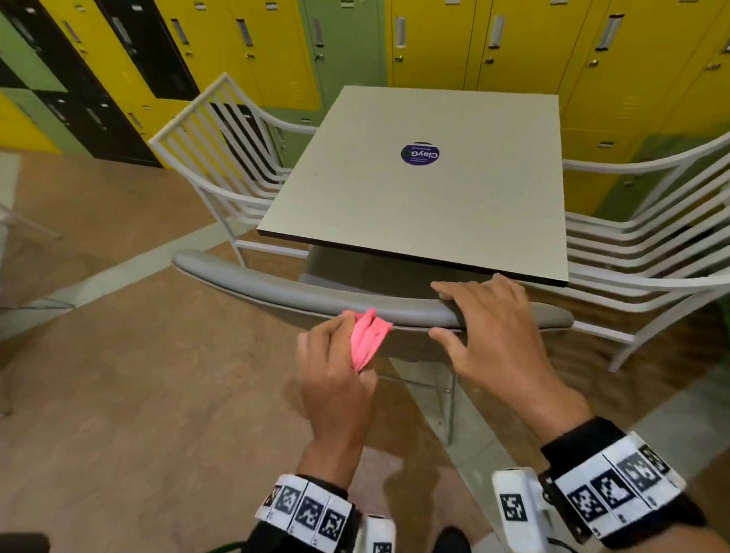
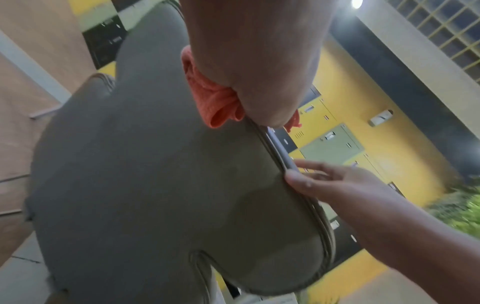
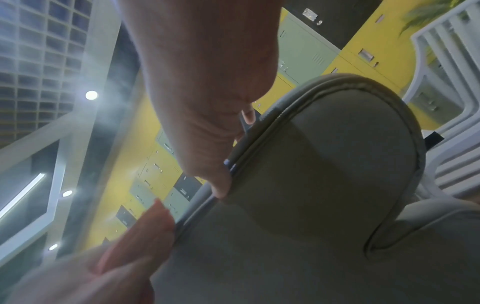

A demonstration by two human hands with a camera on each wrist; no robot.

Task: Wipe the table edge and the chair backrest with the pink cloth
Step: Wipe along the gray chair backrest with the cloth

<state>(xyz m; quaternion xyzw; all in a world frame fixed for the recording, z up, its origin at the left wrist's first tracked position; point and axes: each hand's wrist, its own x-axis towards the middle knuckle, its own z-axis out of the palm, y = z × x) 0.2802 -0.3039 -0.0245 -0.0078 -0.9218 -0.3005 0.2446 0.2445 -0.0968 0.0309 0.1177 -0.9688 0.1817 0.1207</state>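
Observation:
A grey padded chair backrest (image 1: pixel 269 290) curves across the head view, just in front of the square grey table (image 1: pixel 422 203). My left hand (image 1: pixel 337 372) grips the bunched pink cloth (image 1: pixel 366 340) and holds it against the back face of the backrest near its top edge. In the left wrist view the cloth (image 2: pixel 215 102) bulges out under the palm against the grey backrest (image 2: pixel 155 174). My right hand (image 1: pixel 492 325) rests on the backrest's top to the right, fingers over the top edge and thumb on the back face. The right wrist view shows the backrest (image 3: pixel 324 164) under that hand (image 3: pixel 223 164).
White slatted chairs stand at the table's left (image 1: pixel 217 158) and right (image 1: pixel 661 232). Yellow, green and black lockers (image 1: pixel 494 42) line the wall behind. A round blue sticker (image 1: pixel 420 153) sits on the tabletop. Wood-look floor (image 1: pixel 137 391) lies to my left.

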